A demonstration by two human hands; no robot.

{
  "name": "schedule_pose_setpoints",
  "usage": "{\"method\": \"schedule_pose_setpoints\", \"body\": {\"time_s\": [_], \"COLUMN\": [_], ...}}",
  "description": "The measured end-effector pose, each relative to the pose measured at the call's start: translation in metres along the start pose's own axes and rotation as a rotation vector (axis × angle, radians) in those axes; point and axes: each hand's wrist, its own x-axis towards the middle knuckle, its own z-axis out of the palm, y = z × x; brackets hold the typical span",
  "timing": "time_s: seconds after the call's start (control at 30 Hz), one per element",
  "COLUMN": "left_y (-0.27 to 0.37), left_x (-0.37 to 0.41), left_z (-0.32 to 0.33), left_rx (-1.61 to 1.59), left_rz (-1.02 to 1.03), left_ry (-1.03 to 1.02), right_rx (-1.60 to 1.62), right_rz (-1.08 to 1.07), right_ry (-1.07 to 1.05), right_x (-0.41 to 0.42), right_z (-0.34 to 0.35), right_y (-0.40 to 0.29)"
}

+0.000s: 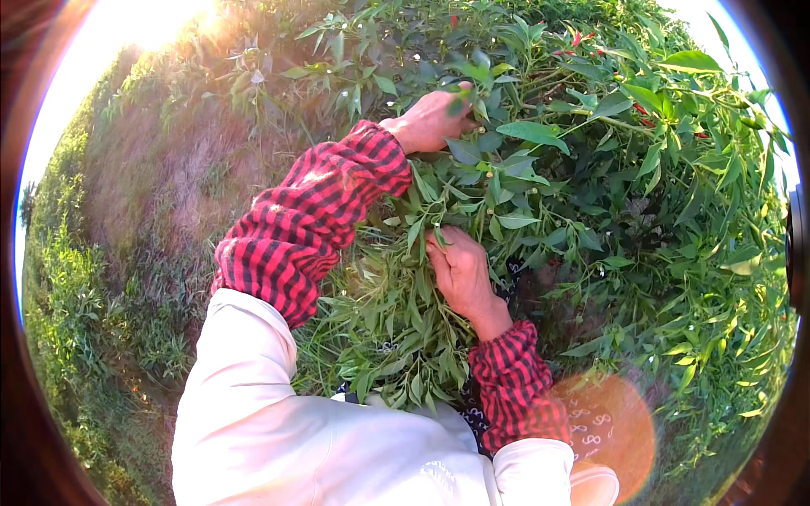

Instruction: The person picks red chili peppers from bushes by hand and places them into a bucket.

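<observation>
My left hand (436,120) reaches into the upper part of a chili pepper plant (519,167). Leaves cover its fingertips, so what they touch or hold is hidden. Lower down and nearer my body, my right hand (465,272) has its fingers curled in around a thin leafy sprig (425,237). Below that hand, a dense mass of drooping leafy shoots (411,316) hangs down in front of my torso. Small pale buds and white flowers dot the stems between the two hands.
Red chili peppers (576,39) show among the branches at the upper right, where the foliage is thick. Grassy ground (190,171) lies to the left. Dark cloth with a white print (471,411) shows beside my right sleeve. Bright sun glares at the upper left.
</observation>
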Motion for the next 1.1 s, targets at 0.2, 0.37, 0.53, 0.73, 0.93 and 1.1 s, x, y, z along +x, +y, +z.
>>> {"method": "schedule_pose_setpoints", "body": {"time_s": [0.2,0.37,0.53,0.73,0.93,1.1], "left_y": [0.001,0.017,0.053,0.153,0.158,0.166], "left_x": [0.003,-0.019,-0.052,-0.073,-0.088,-0.085], "left_z": [-0.002,-0.010,-0.031,-0.066,-0.030,-0.028], "left_rx": [-0.130,-0.762,-1.326,-0.263,-0.107,0.176], "left_rz": [-0.192,-0.910,-0.632,-0.266,-0.358,-0.324], "left_ry": [0.190,0.046,0.418,0.162,0.331,0.246], "right_rx": [0.005,-0.015,-0.020,0.282,0.738,1.106], "right_rz": [0.033,0.037,0.053,0.190,0.387,0.597], "right_ry": [-0.020,-0.022,-0.006,0.098,0.340,0.649], "right_x": [0.000,-0.003,-0.003,0.005,0.004,0.006], "right_z": [-0.001,-0.004,0.002,0.009,0.026,0.018], "right_y": [-0.004,-0.002,0.002,-0.003,-0.011,-0.021]}}
